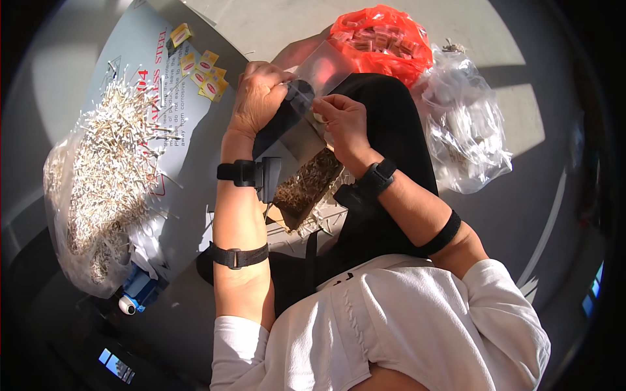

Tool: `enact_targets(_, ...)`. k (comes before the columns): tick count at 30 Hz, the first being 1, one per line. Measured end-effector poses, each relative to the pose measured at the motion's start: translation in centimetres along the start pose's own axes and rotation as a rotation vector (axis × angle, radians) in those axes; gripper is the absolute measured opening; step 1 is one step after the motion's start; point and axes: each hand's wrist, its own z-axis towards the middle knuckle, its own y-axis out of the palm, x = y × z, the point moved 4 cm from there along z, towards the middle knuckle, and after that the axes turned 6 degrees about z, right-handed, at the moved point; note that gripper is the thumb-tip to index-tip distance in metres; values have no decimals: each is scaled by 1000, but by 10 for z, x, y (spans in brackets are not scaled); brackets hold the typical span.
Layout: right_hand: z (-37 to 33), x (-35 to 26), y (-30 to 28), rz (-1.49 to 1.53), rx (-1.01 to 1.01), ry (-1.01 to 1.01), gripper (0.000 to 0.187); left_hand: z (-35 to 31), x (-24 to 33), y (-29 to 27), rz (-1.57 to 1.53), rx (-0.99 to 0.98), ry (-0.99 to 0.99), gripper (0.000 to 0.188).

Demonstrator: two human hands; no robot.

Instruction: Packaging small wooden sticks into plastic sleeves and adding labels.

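Observation:
A clear plastic bag (pixel 324 68) is stretched between my hands above my lap. My left hand (pixel 255 101) is closed on its left side, thumb pressed against the fingers. My right hand (pixel 347 125), thumb and fingertips pinched together, grips the near right edge of this bag. Below the hands is an open cardboard box (pixel 330 168), tilted, with many thin brownish sticks inside. Loose cotton swabs (pixel 312 225) lie around its near end. To the left, a big heap of cotton swabs (pixel 111 156) spills from a large clear bag (pixel 59 195).
Small yellow cards (pixel 210 83) lie on a grey printed sheet (pixel 134 49) at the upper left. A red plastic bag (pixel 417 49) with bundled pinkish pieces stands at the far right of my knees. Beside it sits a clear bag (pixel 466 130) of white contents.

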Motion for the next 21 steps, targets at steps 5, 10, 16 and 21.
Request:
enact_targets(5,-9,18,4,-153,0,25,12,-13,-12,-5,-53,-68,-143,11)
enact_targets(10,-5,32,6,-382,-27,-348,15,-25,-17,-8,35,-53,-174,12)
enact_targets(16,-8,31,18,-725,-6,-482,19,-33,-14,-11,150,-32,-175,13)
enact_targets(21,-4,30,7,-711,14,-304,21,-36,-8,-10,152,52,-224,20)
